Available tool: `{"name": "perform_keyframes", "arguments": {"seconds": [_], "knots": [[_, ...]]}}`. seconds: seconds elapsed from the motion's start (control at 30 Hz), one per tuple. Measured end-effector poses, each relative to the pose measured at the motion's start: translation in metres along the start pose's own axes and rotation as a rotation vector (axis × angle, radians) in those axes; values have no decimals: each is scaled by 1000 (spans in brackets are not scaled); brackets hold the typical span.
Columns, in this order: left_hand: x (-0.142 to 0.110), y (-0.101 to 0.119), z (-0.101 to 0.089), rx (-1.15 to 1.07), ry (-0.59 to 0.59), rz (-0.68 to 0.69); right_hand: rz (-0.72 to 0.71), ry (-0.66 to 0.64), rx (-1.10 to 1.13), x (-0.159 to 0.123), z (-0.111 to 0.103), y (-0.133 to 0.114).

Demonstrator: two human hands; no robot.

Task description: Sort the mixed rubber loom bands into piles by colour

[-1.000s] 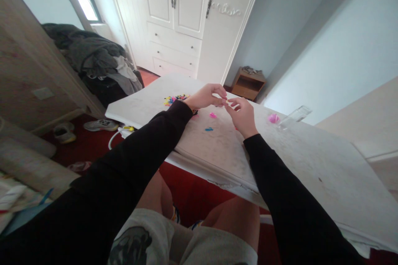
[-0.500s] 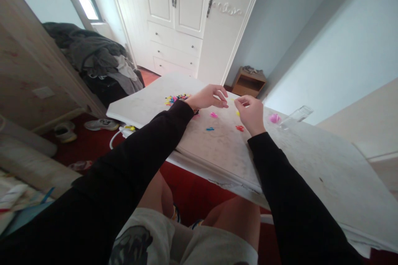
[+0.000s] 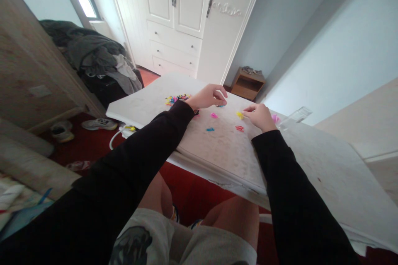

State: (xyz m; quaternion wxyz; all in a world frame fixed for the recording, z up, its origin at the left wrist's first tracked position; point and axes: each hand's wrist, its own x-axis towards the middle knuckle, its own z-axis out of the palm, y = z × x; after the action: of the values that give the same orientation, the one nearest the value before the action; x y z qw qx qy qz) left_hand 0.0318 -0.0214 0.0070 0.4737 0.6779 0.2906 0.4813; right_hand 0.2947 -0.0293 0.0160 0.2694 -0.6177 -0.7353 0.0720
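Note:
My right hand (image 3: 258, 116) is over the table with its fingertips pinched at the edge of a little group of yellow pieces (image 3: 239, 114). A small yellow piece appears to be between the fingertips, too tiny to make out its kind. My left hand (image 3: 209, 96) hovers to the left, its fingers curled and thumb apart, with nothing visible in them. Beneath it, small dark blue pieces (image 3: 219, 106) show partly. Nearer me lie pink pieces (image 3: 214, 115), blue pieces (image 3: 210, 129) and red pieces (image 3: 239, 128). By my left wrist spreads a mixed multicoloured pile (image 3: 175, 99), partly hidden by the sleeve.
The white table (image 3: 139, 103) has a raised front edge. Behind my right hand are a pink object (image 3: 275, 119) and a clear container (image 3: 295, 116). A white cable (image 3: 115, 136) hangs by the left edge. A wardrobe (image 3: 174, 16) and a small wooden cabinet (image 3: 248, 83) stand beyond.
My right hand has drawn away from my left, moving right and down to the yellow pieces. The red and yellow pieces it covered now show. My left hand stays nearly still.

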Motion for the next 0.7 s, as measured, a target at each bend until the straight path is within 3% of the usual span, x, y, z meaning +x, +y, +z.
{"name": "perform_keyframes", "arguments": {"seconds": [0.23, 0.47, 0.7], "knots": [[-1, -3, 0, -7, -53, 7, -94, 124, 210, -5, -5, -23], [1, -6, 0, -62, -68, 6, -263, -1, 441, -21, 6, -50], [-3, 3, 2, -44, -39, -22, -283, -65, 385, -28, 11, -57]]}}
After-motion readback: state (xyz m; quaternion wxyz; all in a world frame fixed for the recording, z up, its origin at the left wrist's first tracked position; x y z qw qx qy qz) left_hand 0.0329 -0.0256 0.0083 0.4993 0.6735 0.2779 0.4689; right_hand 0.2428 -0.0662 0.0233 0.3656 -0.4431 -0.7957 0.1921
